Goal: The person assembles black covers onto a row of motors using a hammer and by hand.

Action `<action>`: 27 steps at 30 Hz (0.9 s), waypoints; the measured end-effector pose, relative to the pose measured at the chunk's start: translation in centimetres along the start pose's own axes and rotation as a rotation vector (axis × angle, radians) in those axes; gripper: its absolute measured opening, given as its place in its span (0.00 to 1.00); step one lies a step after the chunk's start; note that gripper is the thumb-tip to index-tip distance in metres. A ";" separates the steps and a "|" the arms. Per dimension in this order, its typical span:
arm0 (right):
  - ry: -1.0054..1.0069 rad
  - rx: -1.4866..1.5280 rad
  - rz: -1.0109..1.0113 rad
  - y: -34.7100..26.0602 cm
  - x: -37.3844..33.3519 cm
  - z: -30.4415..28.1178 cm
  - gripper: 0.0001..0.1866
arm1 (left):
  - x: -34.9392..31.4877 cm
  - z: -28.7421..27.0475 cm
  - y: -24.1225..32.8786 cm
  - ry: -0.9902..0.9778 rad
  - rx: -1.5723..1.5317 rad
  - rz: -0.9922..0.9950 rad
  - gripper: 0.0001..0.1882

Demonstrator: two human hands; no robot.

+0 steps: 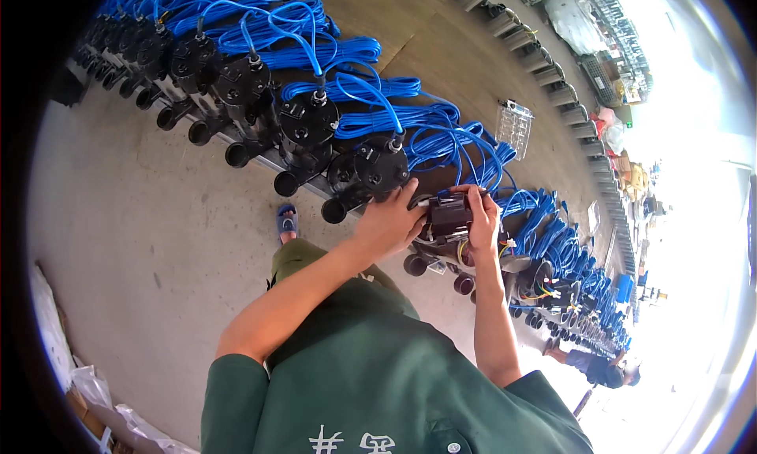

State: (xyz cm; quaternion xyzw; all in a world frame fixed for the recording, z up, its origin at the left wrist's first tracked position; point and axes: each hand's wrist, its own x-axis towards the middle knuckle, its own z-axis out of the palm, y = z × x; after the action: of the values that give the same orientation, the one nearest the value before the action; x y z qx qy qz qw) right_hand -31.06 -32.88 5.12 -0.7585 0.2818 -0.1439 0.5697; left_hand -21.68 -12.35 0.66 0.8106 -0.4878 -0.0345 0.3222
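Observation:
Between my hands is a black box-shaped part (pixel 449 216) with a glossy face, above an uncapped pump body where thin coloured wires show. My left hand (pixel 388 224) is closed at the part's left end, its fingertips partly hidden. Around the right side curl the fingers of my right hand (pixel 482 221), thumb toward me. Just left of the part stands a submersible-type pump with a black cap (pixel 380 166) and a short black outlet pipe (pixel 334 210). A blue cable (pixel 371 99) rises from its cap.
More black-capped pumps (pixel 307 129) line the bench edge to the left. Coiled blue cables (pixel 347 52) lie behind them. Rightward, open pumps show loose wires (pixel 546 292). A clear plastic tray (pixel 514 128) sits farther back. Metal cylinders (pixel 552 74) form a far row. Another person (pixel 595 366) works at far right.

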 end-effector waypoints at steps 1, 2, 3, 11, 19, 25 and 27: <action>-0.004 -0.040 -0.012 -0.2 0.1 -0.2 0.19 | -0.1 0.1 0.0 0.078 -0.073 -0.024 0.23; 0.002 -0.047 0.004 -0.5 0.1 -0.2 0.20 | -0.8 0.5 0.3 0.155 -0.146 -0.046 0.23; 0.004 -0.048 -0.005 -0.8 0.1 0.1 0.20 | -1.4 1.0 0.4 0.232 -0.221 -0.067 0.24; 0.048 -0.204 -0.098 -1.3 0.1 0.3 0.19 | -2.3 0.4 1.0 0.252 -0.062 0.106 0.34; 0.132 -0.280 -0.055 -2.2 -0.8 1.5 0.17 | -2.9 -0.1 1.8 0.186 -0.071 0.030 0.22; 0.245 -0.361 -0.125 -3.0 -1.2 3.7 0.16 | -3.5 0.5 -0.5 0.135 -0.342 0.102 0.19; 0.251 -0.370 -0.116 -3.6 -1.6 3.9 0.16 | -4.3 0.3 -1.7 0.160 -0.502 0.164 0.18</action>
State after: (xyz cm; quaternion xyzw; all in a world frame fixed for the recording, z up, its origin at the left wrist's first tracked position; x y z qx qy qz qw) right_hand -29.27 -28.15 7.49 -0.8412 0.3279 -0.2153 0.3722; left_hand -22.69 -8.47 -1.68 0.6632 -0.5010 -0.0641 0.5524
